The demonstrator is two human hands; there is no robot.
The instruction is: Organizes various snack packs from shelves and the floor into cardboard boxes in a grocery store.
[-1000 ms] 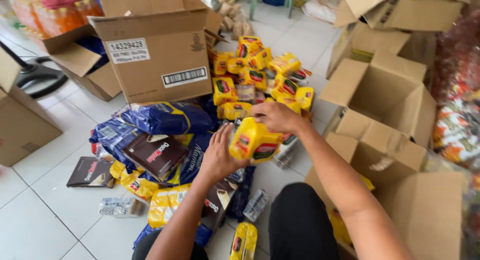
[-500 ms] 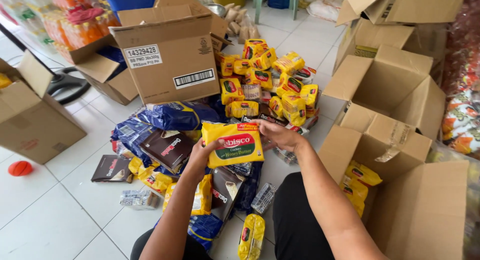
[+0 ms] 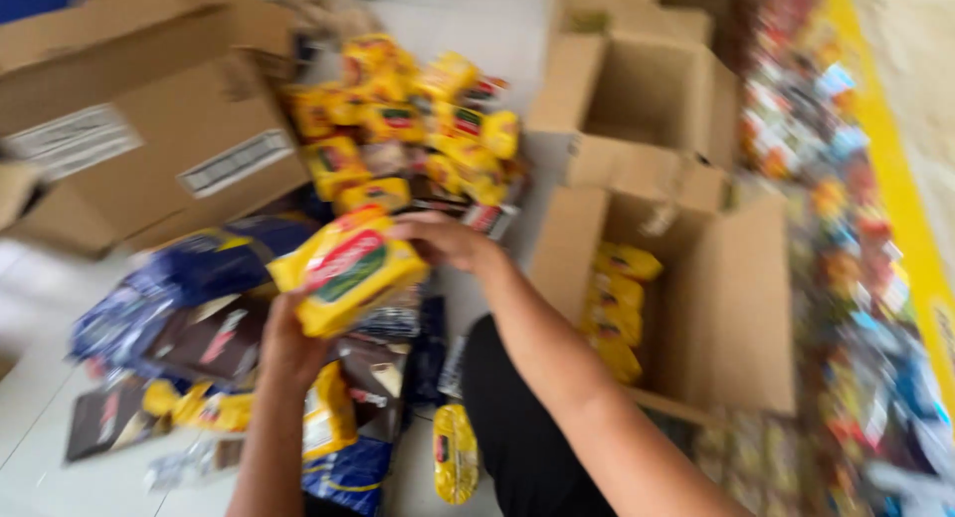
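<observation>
The view is blurred by motion. I hold a yellow snack packet [image 3: 350, 268] with a red and green label in both hands, above a heap of packets on the floor. My left hand [image 3: 288, 343] grips its lower left edge. My right hand [image 3: 443, 240] grips its upper right end. To the right stands an open cardboard box [image 3: 736, 318] with several yellow packets [image 3: 617, 308] stacked inside. A pile of more yellow packets [image 3: 418, 129] lies beyond my hands.
Blue packets [image 3: 189, 278] and dark brown packets [image 3: 209, 343] lie on the white tile floor at left. A large closed carton [image 3: 149, 139] sits at the upper left. More open cartons [image 3: 647, 89] stand behind. Colourful packaged goods [image 3: 846, 278] line the right side.
The camera has swung right and closer. The yellow packet has tilted and shifted toward the open box on the right, still held in both hands.
</observation>
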